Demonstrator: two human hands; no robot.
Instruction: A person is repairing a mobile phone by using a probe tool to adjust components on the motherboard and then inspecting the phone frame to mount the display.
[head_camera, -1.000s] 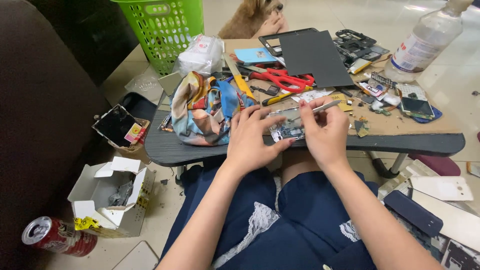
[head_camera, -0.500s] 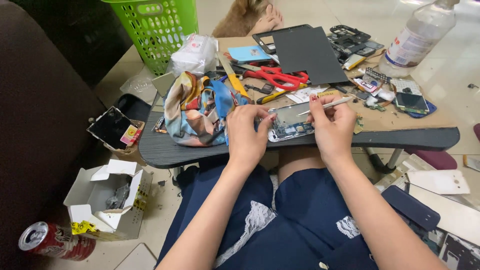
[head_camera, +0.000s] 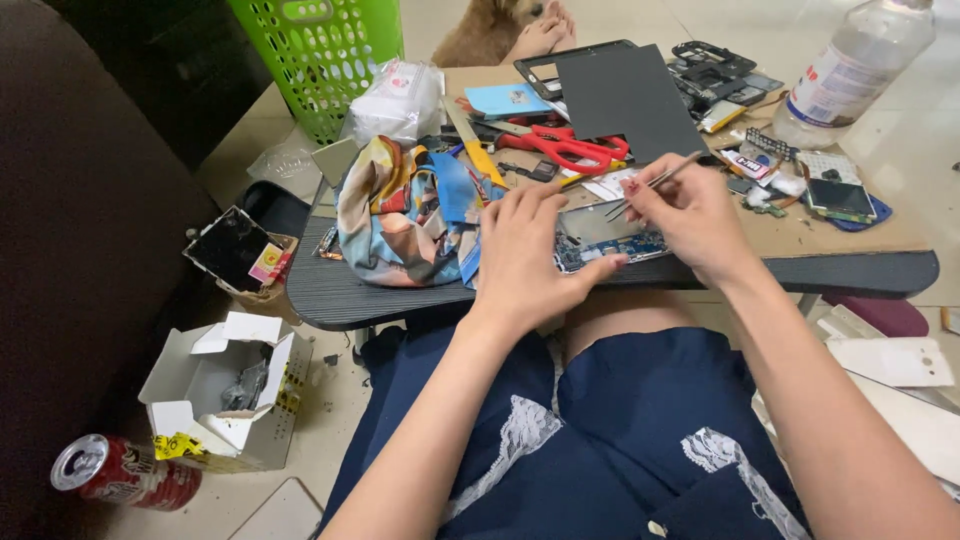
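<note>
The opened blue-green phone circuit board (head_camera: 608, 236) is pinned at the near edge of the dark ribbed surface (head_camera: 400, 300) by the left hand (head_camera: 525, 255), thumb and fingers pressed on it. Thin metal tweezers (head_camera: 655, 182) are pinched in the right hand (head_camera: 690, 215). Compared with a moment ago the tweezers are raised higher, tips now off the board, so probing looks paused.

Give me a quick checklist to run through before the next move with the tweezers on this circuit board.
1. Board held steady: ok, left hand pins the circuit board at the table edge.
2. Tweezers gripped: ok, right hand pinches the tweezers.
3. Tweezer tips over the board: ok, they point down at its upper edge.
4. Something caught in the tips: cannot tell, too small.
5. Board fully on the table: not ok, its near edge sits right at the rim.
6. Room around the board: not ok, red scissors and a colourful pouch crowd it.
</note>
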